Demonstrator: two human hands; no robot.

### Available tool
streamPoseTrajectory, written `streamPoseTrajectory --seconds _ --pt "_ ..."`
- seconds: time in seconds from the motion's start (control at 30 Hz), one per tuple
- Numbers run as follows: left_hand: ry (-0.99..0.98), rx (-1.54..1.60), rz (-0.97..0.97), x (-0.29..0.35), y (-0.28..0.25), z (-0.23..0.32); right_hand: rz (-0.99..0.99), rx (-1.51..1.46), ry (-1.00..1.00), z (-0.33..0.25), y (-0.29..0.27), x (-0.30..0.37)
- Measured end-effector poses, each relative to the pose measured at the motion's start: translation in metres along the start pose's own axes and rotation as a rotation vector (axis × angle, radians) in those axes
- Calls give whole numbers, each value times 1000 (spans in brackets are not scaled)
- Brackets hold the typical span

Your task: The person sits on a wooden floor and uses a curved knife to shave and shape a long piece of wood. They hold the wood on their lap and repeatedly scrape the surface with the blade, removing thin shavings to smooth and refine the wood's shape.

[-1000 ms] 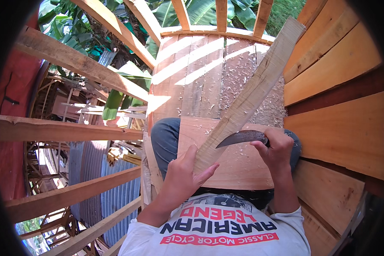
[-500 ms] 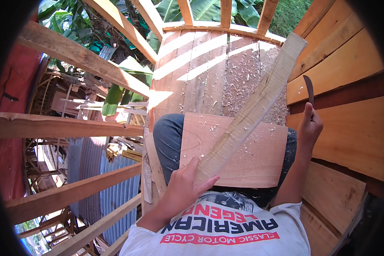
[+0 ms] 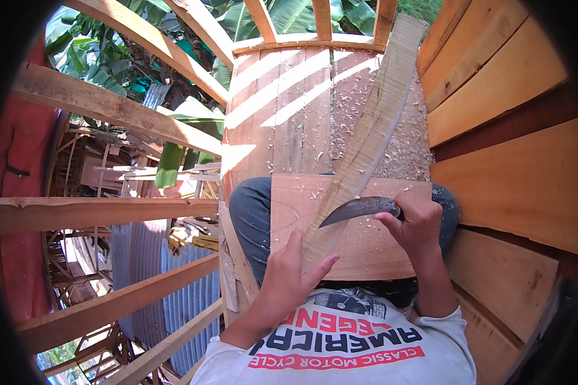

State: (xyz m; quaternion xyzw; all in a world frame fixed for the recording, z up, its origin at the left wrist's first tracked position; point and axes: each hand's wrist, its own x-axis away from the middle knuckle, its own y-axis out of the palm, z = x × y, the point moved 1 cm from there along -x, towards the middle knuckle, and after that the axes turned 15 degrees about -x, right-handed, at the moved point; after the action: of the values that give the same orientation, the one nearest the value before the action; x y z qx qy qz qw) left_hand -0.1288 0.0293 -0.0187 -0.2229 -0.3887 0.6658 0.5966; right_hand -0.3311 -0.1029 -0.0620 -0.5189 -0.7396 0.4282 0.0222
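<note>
A long, pale wooden plank (image 3: 376, 122) slants up and away from my lap toward the far right. My left hand (image 3: 291, 271) is closed round its near end, thumb along the right side. In my right hand (image 3: 412, 224) is a knife (image 3: 361, 208) with a broad, dark, curved blade. The blade lies across the plank, its tip pointing left near the plank's left edge; whether it touches the wood I cannot tell. Under the plank a flat reddish board (image 3: 379, 250) rests over my thighs, with a few shavings on it.
Shavings (image 3: 404, 151) litter the plank floor (image 3: 289, 122) ahead. Board walling (image 3: 507, 186) rises close on my right. Open wooden rails (image 3: 109, 208) stand on my left, with corrugated metal sheets (image 3: 189, 282) and big green leaves beyond.
My right hand has brought the knife from upright at the far right down and left, over the plank. The plank's far end has swung left.
</note>
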Motion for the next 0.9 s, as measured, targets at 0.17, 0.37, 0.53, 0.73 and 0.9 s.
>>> streamPoseTrajectory --seconds 0.17,0.37,0.53,0.73,0.9 --pt "-41 -17 -128 14 10 0 255 -1 273 50 -29 -16" --pt "-1 18 -103 18 19 -8 107 -180 276 23 -20 1" --pt "72 -7 25 2 13 -5 -91 -130 101 -6 6 18" --pt "42 -88 18 2 11 -6 -64 52 0 10 5 6" --pt "2 -89 -27 9 12 -9 182 -34 159 32 4 -6"
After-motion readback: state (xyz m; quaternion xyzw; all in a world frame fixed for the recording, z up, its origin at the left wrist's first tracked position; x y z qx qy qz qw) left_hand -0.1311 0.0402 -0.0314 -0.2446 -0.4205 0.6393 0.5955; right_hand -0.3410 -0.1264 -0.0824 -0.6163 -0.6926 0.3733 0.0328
